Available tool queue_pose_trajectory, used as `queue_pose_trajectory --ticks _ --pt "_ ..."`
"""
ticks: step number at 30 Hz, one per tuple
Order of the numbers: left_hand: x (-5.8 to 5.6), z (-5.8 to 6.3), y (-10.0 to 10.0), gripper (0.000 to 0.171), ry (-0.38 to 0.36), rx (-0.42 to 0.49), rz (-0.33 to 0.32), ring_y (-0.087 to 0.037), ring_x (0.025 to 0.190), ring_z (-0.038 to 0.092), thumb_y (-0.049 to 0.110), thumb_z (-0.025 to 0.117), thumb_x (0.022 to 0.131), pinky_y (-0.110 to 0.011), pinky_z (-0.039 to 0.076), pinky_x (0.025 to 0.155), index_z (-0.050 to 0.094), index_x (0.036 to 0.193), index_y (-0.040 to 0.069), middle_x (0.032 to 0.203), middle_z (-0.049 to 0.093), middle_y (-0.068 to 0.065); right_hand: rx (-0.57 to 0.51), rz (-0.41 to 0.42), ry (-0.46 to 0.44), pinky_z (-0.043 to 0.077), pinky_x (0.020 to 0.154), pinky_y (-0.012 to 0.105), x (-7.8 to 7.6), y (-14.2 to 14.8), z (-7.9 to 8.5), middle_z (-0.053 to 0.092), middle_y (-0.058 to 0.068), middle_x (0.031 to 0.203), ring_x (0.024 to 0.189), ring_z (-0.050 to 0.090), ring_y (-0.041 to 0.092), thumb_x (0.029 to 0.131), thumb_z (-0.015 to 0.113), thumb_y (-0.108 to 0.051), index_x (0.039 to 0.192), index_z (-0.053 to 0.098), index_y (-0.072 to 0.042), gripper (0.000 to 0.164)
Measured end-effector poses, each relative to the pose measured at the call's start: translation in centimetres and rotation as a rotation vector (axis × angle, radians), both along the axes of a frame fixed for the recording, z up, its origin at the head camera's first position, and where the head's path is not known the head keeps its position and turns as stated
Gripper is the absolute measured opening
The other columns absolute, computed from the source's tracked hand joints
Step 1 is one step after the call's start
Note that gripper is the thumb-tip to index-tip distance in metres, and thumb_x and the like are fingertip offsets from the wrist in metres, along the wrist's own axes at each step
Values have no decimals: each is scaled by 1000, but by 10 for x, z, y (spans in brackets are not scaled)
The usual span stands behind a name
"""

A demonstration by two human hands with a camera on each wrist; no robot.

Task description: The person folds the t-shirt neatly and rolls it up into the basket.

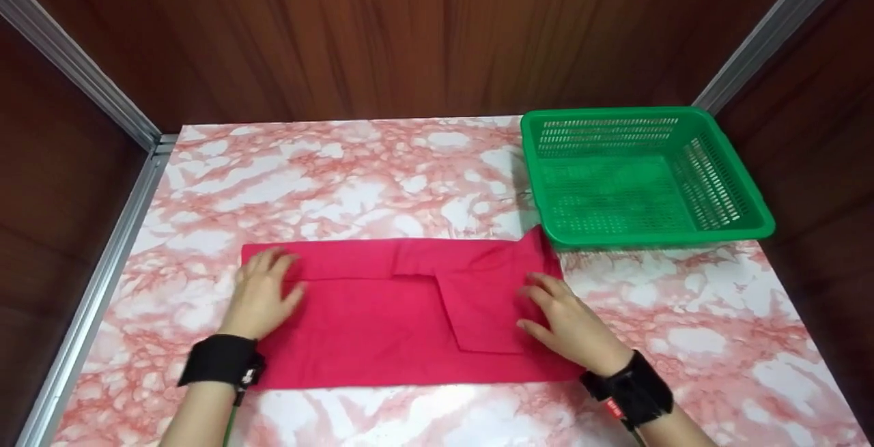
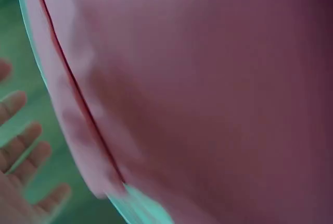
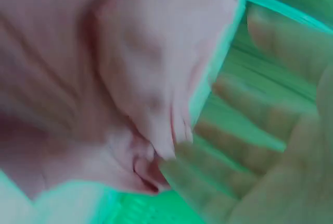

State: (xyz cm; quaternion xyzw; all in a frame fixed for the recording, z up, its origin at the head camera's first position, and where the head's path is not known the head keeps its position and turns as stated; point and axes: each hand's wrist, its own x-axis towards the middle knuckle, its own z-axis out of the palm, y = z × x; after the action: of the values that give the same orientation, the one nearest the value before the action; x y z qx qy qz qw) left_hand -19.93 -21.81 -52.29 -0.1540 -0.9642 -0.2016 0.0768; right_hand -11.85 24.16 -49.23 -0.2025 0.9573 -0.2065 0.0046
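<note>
A bright pinkish-red cloth (image 1: 369, 331) lies folded into a wide rectangle on the table. A folded strip runs along its far edge, and a squarish flap (image 1: 485, 317) lies over its right part. My left hand (image 1: 263, 293) is over the cloth's left edge, fingers spread and holding nothing. Over the right edge is my right hand (image 1: 570, 321), its fingers loosely bent and apart, with nothing gripped. In the right wrist view its blurred fingers overlap the bunched edge of the cloth (image 3: 140, 78).
A green plastic basket (image 1: 649, 237) with slotted walls stands at the back right, its near left corner close to the cloth's raised far-right corner. The table (image 1: 328, 188) has a red-and-white marbled top. Dark wood panels (image 1: 437, 37) enclose it at the back and sides.
</note>
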Motion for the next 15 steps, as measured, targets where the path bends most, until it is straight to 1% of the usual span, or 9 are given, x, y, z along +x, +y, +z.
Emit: queue_pose_trajectory --ticks 1,3,5,7,8,10,11,13,15 --pt "1 0 9 55 -34 -6 -13 -42 127 34 30 71 82 -62 21 102 55 128 4 137 42 -22 -2 -12 21 45 96 47 -1 -4 -2 46 22 136 127 43 38 82 74 -29 122 59 -3 50" --pt "1 1 27 71 -111 -31 -49 -43 136 22 45 71 80 -67 10 106 48 137 10 148 30 -19 -5 -16 26 42 99 50 -5 -13 -5 37 24 144 135 31 43 81 75 -30 129 55 -4 58" --pt "-2 2 43 83 -187 -59 -87 -42 140 12 56 70 76 -70 0 105 41 143 16 154 21 -16 8 -5 3 37 101 55 -10 -20 -6 27 24 150 140 18 45 81 74 -34 137 49 -8 66" --pt "-6 1 55 92 -256 -85 -109 -42 142 5 63 69 72 -72 -5 103 35 147 21 157 14 -13 34 11 -27 29 106 58 -19 -24 -8 19 22 154 142 9 45 81 72 -38 143 42 -12 73" --pt "-8 0 59 96 -291 -98 -110 -43 142 2 66 68 71 -74 -6 101 32 148 23 158 12 -13 52 14 -41 25 107 59 -23 -26 -9 16 22 155 142 6 46 82 71 -40 145 39 -14 75" --pt "-11 -3 63 101 -365 -114 -92 -46 142 -5 68 68 68 -76 -8 98 27 150 25 159 7 -13 106 -7 -67 18 109 61 -31 -26 -12 12 24 155 142 2 47 83 68 -45 147 34 -16 79" --pt "-12 -4 64 103 -399 -127 -78 -47 141 -7 70 68 67 -77 -8 97 25 150 26 159 4 -13 135 -27 -79 16 110 62 -35 -25 -13 12 26 154 141 3 48 83 67 -47 148 32 -16 80" --pt "-13 -7 63 106 -457 -146 -45 -48 140 -12 71 68 66 -79 -8 94 21 151 27 159 -2 -13 193 -80 -115 15 110 62 -40 -22 -16 12 33 151 140 6 50 82 66 -50 149 30 -12 85" --pt "-13 -9 61 108 -492 -153 -15 -49 139 -13 71 68 66 -80 -9 92 19 152 27 159 -6 -13 252 -134 -161 16 110 62 -42 -18 -19 12 38 149 138 10 52 82 64 -55 149 26 -8 90"
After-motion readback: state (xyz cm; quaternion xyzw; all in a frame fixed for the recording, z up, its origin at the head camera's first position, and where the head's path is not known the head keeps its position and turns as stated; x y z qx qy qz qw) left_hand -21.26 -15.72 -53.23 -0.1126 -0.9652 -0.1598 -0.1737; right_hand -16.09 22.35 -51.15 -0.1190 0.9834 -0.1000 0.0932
